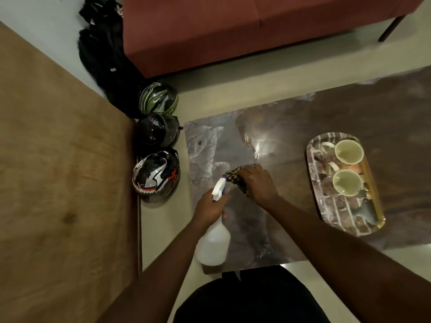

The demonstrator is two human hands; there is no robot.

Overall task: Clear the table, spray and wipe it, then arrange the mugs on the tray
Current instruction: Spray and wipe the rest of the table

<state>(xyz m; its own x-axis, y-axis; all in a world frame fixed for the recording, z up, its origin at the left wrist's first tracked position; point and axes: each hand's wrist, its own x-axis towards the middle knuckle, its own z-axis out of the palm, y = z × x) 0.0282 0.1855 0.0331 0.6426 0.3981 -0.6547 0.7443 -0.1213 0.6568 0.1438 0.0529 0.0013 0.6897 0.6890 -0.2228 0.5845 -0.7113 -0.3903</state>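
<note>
Dark clothing (251, 299) fills the near edge, and both bare forearms reach out from it over the glossy surface (291, 127). Left hand (208, 209) has its grip clenched round the neck of the spray bottle (213, 243), the translucent body hanging down toward the near edge while the white nozzle (219, 188) points away to the far side. Right hand (257, 184) is just beside it, fingers curled over a dark checked cloth (235, 178) and pressing it onto the surface, with the bunched end of the cloth sticking out to the left, right by the nozzle.

Over on the right sits the patterned tray (345, 217), long side running near to far. Two pale mugs are on its far half, upright and open-mouthed: the far mug (349, 152) and the near mug (347, 182), close together, handles turned left. The near half of the tray carries nothing I can make out beyond its print.

Left of the surface, on the floor, three motorcycle helmets (156, 173) line up against a wooden panel (58, 159), with dark bags (102, 54) behind them. A red sofa (233, 26) runs along the far side.
</note>
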